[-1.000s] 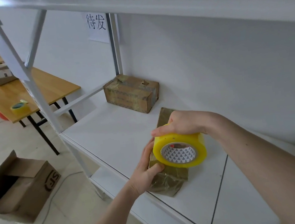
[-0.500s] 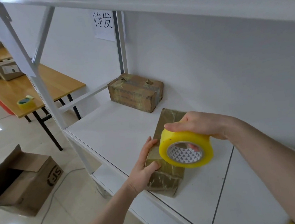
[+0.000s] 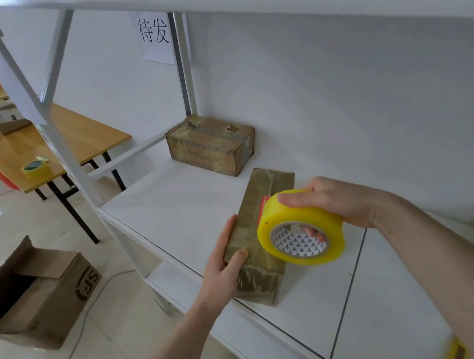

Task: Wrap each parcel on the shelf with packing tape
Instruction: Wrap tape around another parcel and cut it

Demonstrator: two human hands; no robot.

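While my left hand [image 3: 221,265] still grips the parcel's [image 3: 260,229] near end on the shelf [image 3: 174,213], my right hand [image 3: 340,201], holding the tape roll [image 3: 299,228], has drifted slightly right above it.

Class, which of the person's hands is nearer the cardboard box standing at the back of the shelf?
Right. The right hand, holding the tape roll, is just in front of the box; the left hand is lower, at the shelf's front edge.
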